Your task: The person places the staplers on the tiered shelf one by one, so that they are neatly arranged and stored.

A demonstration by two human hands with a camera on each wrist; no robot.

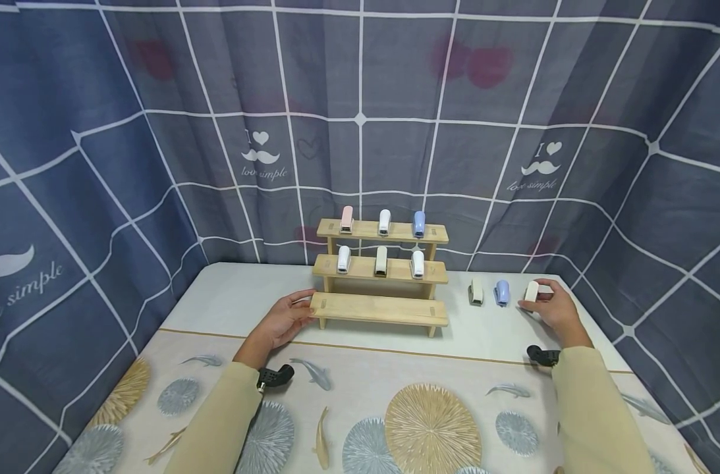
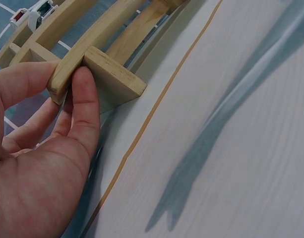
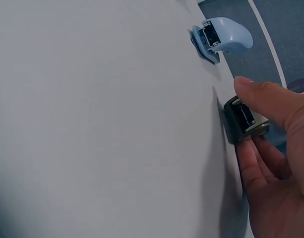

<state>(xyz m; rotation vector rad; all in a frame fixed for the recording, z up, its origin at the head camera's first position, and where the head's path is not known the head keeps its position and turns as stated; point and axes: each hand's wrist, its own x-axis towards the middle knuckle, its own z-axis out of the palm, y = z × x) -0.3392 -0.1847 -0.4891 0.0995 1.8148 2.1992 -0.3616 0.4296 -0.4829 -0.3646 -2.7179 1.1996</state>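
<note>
My left hand [image 1: 285,320] pinches the left end of the lowest step of a three-tier wooden stand [image 1: 377,308]; the left wrist view shows the thumb [image 2: 85,106] below the board's edge. Over on the right, my right hand [image 1: 554,309] holds a small cream stapler [image 1: 532,291] between thumb and fingers, at the white tabletop. In the right wrist view, the stapler's dark front [image 3: 243,116] faces the camera and the fingers hide part of its body. Beside it are a blue stapler [image 1: 502,293] and an off-white stapler [image 1: 475,291].
The upper steps carry several staplers, among them a pink one [image 1: 347,219], a blue one [image 1: 419,224] and a greenish-cream one [image 1: 381,261]. A patterned cloth [image 1: 300,421] covers the near table. Dark checked curtains [image 1: 407,158] enclose the back and sides.
</note>
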